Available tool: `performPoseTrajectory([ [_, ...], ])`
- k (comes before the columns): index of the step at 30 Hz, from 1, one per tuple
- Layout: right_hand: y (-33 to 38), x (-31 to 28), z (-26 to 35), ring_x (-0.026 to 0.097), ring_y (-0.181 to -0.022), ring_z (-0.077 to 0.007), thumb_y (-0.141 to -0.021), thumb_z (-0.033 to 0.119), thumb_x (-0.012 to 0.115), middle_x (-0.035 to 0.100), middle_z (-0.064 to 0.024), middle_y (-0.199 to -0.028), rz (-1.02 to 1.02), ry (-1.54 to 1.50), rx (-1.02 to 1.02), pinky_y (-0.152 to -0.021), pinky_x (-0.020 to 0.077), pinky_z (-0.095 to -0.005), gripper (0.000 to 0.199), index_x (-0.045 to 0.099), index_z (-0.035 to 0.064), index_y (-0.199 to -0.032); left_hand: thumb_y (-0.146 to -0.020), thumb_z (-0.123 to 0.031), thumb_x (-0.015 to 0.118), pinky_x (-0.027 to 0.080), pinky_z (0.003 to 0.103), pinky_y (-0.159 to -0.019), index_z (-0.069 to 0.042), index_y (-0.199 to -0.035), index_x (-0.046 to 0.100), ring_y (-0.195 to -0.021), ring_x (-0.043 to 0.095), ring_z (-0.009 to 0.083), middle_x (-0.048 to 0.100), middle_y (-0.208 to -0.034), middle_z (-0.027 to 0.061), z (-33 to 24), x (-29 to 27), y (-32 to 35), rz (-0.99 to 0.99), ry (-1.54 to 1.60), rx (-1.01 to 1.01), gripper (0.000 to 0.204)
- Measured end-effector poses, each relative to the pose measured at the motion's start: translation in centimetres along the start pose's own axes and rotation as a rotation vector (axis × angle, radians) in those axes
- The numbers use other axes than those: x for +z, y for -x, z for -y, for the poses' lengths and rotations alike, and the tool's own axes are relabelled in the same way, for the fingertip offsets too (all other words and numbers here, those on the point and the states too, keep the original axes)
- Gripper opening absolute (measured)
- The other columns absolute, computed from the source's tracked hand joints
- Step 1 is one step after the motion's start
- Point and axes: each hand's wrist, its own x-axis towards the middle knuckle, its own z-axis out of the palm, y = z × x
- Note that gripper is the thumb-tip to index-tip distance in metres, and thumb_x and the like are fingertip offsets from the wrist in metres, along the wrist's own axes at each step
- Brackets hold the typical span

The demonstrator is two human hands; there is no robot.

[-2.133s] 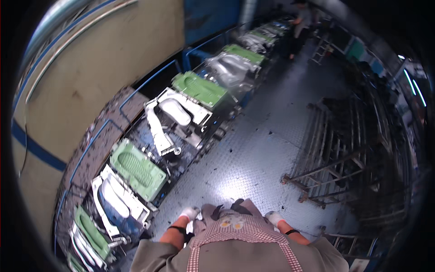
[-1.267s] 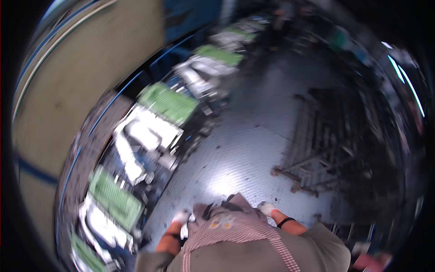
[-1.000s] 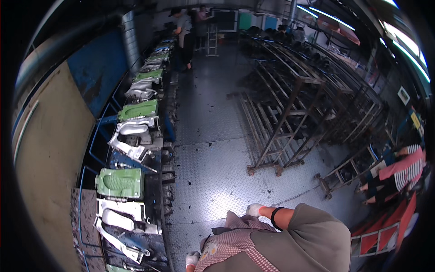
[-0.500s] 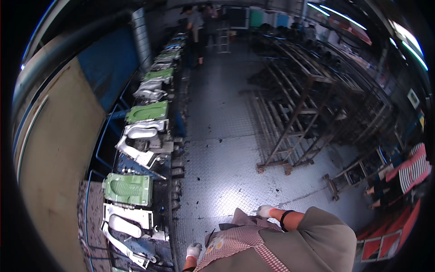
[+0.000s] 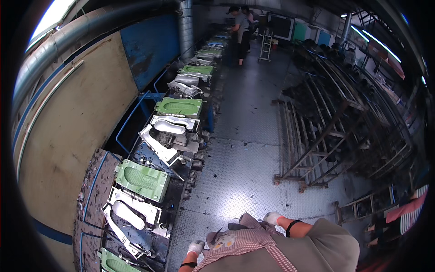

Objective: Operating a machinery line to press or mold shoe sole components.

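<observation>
My left hand [image 5: 195, 247], in a white glove, hangs beside the checked apron [image 5: 242, 245], with its fingers curled in and nothing seen in them. On the apron's other side, my right hand [image 5: 272, 218], also gloved, is held over the floor with its fingers folded; no object shows in it. Nearest to the left hand, on the line of benches, lies an opened sole mould: a green half [image 5: 142, 180] with a ridged sole-shaped hollow and a silvery metal half [image 5: 128, 214] with a raised foot form. Both hands are apart from it.
Several more green and silver moulds [image 5: 179, 107] run along the bench into the distance. Dark metal racks [image 5: 312, 154] stand to the right. Far off, a person [image 5: 240, 34] is at the bench near a ladder-like trolley [image 5: 266, 45]. Striped cloth [image 5: 414, 208] shows at the right edge.
The view has turned left, so benches, racks and the far person sit further right. Another green mould half shows more at the bottom. My hands keep about the same place before my body.
</observation>
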Motion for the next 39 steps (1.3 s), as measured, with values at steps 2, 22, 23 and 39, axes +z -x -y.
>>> performPoseTrajectory([
  [2,-0.4,-1.2,0.2,0.06,-0.109,-0.0403,-0.085,0.038,0.05,0.065,-0.0243,-0.114,-0.008,0.001,0.007,-0.091,0.0476,-0.0444,0.045,0.07,0.0033,-0.106,-0.083,-0.029,0.066,0.052,0.035,-0.085,-0.002,-0.105,0.071,-0.096,0.069,0.0231,0.073,-0.1,0.0137,-1.1,0.1,-0.1,-0.009,-0.011,0.003,0.035],
  [22,-6.8,-8.6,3.2,0.062,-0.107,-0.0402,-0.087,0.04,0.052,0.066,-0.0235,-0.111,0.007,0.027,0.005,-0.091,0.0476,-0.0424,0.045,0.07,0.0044,-0.108,-0.084,-0.029,0.064,0.051,0.034,-0.087,-0.003,-0.108,0.07,-0.099,0.068,0.0222,0.073,-0.102,0.013,-9.4,-3.7,-3.6,-0.014,0.019,-0.031,0.036],
  [23,-7.2,-9.1,3.5,0.062,-0.107,-0.0401,-0.087,0.039,0.052,0.066,-0.0237,-0.111,0.003,0.016,-0.017,-0.091,0.0476,-0.0425,0.044,0.07,0.0042,-0.108,-0.084,-0.029,0.064,0.05,0.034,-0.088,-0.003,-0.108,0.07,-0.1,0.068,0.0228,0.072,-0.104,0.0135,-9.8,-3.9,-4.0,-0.028,0.021,-0.041,0.036],
  [39,-18.0,-18.5,7.7,0.064,-0.104,-0.0378,-0.084,0.036,0.055,0.068,-0.0221,-0.108,0.02,0.109,-0.143,-0.088,0.0485,-0.042,0.04,0.071,0.0056,-0.105,-0.083,-0.032,0.063,0.051,0.036,-0.089,-0.003,-0.107,0.071,-0.102,0.068,0.0275,0.072,-0.105,0.0174,-13.2,-2.9,-11.0,-0.114,0.119,-0.101,0.038],
])
